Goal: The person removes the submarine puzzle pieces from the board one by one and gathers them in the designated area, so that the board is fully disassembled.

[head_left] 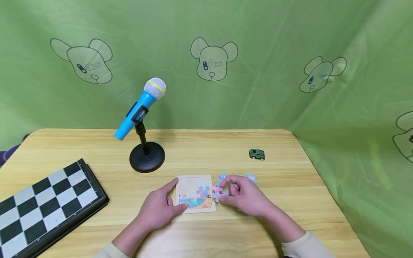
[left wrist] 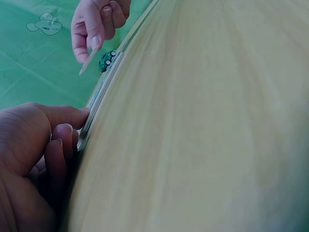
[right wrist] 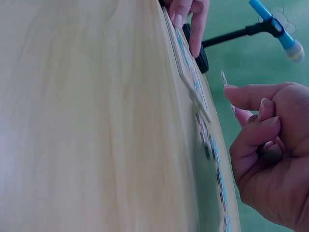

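A square wooden puzzle tray (head_left: 193, 193) lies on the table, with several joined pieces along its lower part and right side. My left hand (head_left: 159, 208) holds its left side, forefinger at the upper corner and thumb on the lower edge. In the left wrist view, the other fingers of that left hand (left wrist: 29, 154) are curled. My right hand (head_left: 243, 195) pinches a pink and blue puzzle piece (head_left: 217, 192) by the tray's right edge. The right wrist view shows that piece (right wrist: 223, 77) raised above the table, edge on. More loose puzzle pieces (head_left: 251, 178) lie partly hidden behind the right hand.
A blue toy microphone (head_left: 138, 107) on a black stand (head_left: 147, 157) rises behind the tray to the left. A checkered board (head_left: 48, 204) lies at the table's left. A small green toy car (head_left: 257, 154) sits at the back right. Green cloth (head_left: 258, 89) hangs behind the table.
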`<state>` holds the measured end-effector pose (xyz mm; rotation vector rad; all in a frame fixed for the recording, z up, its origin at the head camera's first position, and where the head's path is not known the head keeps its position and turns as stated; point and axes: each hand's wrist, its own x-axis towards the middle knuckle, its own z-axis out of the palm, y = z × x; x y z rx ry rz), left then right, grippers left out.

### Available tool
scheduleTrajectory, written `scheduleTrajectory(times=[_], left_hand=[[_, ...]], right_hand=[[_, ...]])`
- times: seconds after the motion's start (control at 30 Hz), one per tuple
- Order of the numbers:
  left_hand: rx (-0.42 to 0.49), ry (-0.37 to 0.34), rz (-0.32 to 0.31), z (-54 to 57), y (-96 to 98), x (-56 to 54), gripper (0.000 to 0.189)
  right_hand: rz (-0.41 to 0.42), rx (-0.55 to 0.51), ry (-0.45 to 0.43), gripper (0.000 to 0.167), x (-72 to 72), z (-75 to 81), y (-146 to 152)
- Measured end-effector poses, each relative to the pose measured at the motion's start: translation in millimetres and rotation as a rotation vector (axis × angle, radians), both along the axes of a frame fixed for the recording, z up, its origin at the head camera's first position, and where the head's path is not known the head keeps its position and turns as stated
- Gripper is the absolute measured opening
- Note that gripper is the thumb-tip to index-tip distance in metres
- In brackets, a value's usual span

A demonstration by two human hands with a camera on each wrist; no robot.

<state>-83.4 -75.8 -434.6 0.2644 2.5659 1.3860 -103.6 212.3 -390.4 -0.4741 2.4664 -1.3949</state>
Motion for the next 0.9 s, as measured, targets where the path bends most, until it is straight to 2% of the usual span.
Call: scheduleTrajectory(times=[0.43,0.9], left_hand=[[0.014,-0.016,-0.001,-0.2,-0.4,0.1,0.087],[0.008,-0.002,-0.003,0.3,0.3,-0.2,0.086]], right_hand=[[-0.031,0.051,0.033,0.030,1.5,-9.9,38.3],[-0.068,0.091,0.046,0.023,1.1,-20.8,58.9]])
